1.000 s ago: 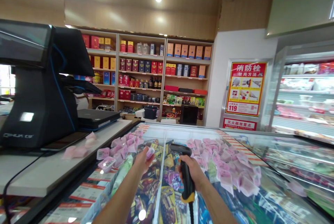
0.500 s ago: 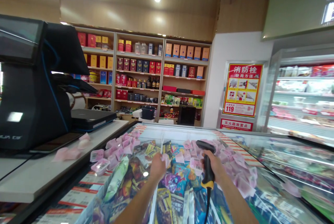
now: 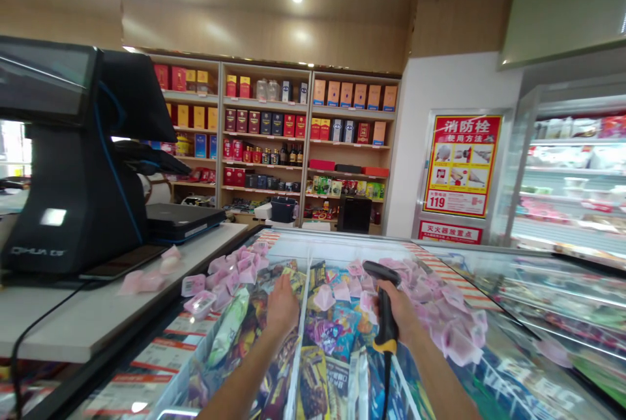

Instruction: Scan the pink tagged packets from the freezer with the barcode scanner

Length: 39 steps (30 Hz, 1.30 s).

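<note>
My right hand (image 3: 397, 309) grips a black barcode scanner (image 3: 386, 312) with a yellow-orange end, its cord hanging down. Over the glass top of the freezer, my left hand (image 3: 282, 308) has its fingers stretched forward, and I see nothing in it. Small pink translucent cups or packs, some with white labels, lie on the glass: a left pile (image 3: 235, 276), a larger right pile (image 3: 447, 315), and a few between, including a pink cup (image 3: 323, 297) right of my left hand. Another pink pack (image 3: 368, 304) is by my right fingers; whether they touch it I cannot tell.
Colourful ice-cream packets (image 3: 313, 377) fill the freezer under the glass. A counter (image 3: 44, 335) at left carries a black checkout terminal (image 3: 73, 198) and several pink pieces (image 3: 147, 281). Shelves of boxes (image 3: 264, 123) stand behind; a second glass-topped freezer (image 3: 552, 315) is at right.
My left hand has moved left, away from a pink cup that was by its fingers and is now on the glass. My right hand keeps the scanner. The view has shifted slightly.
</note>
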Available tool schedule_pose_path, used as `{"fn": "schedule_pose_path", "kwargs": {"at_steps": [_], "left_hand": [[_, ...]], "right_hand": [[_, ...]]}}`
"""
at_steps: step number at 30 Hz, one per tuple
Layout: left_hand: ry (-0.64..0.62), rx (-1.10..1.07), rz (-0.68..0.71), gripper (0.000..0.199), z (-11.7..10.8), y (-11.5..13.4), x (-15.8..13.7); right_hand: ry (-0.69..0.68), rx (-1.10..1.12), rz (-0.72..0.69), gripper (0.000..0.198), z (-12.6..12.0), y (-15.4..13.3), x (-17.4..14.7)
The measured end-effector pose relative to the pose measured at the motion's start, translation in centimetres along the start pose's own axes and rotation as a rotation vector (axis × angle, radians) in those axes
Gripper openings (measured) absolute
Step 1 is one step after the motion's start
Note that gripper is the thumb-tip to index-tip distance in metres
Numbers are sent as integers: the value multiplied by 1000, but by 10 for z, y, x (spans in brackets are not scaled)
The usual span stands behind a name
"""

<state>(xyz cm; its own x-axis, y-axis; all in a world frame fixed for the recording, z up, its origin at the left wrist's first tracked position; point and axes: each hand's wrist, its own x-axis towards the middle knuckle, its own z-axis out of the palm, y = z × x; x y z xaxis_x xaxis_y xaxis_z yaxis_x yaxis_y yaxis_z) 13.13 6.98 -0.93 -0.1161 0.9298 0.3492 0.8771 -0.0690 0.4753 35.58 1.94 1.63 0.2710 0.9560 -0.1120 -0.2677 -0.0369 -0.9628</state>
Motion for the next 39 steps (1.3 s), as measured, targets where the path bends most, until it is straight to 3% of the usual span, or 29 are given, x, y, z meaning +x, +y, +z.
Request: {"fn": "schedule_pose_path", "kwargs": {"at_steps": [6,9,12,15,22,33,39], "left_hand": [[247,154,-180,42,-63,-85,-5],[245,160,-285,41,-76,-123,-10],[192,112,-287,31,-79,-144,-11],[196,67,-214,30,-79,-139,-8],[181,22,62,37,-66,-79,5],[119,58,106,33,-32,-49,17],[115,87,108,31,-29,-45,16]], "right_hand": [[-118,-40,14,23,41,5,-20],[-160,-61,20,22,58,8,-28],[-195,-96,23,21,69,11,-35],[-249,-113,22,22,77,15,-40],[-428,-105,107,23,94,19,-57],[-507,-121,114,23,95,17,-62],[-427,-89,101,24,87,15,-46]]}}
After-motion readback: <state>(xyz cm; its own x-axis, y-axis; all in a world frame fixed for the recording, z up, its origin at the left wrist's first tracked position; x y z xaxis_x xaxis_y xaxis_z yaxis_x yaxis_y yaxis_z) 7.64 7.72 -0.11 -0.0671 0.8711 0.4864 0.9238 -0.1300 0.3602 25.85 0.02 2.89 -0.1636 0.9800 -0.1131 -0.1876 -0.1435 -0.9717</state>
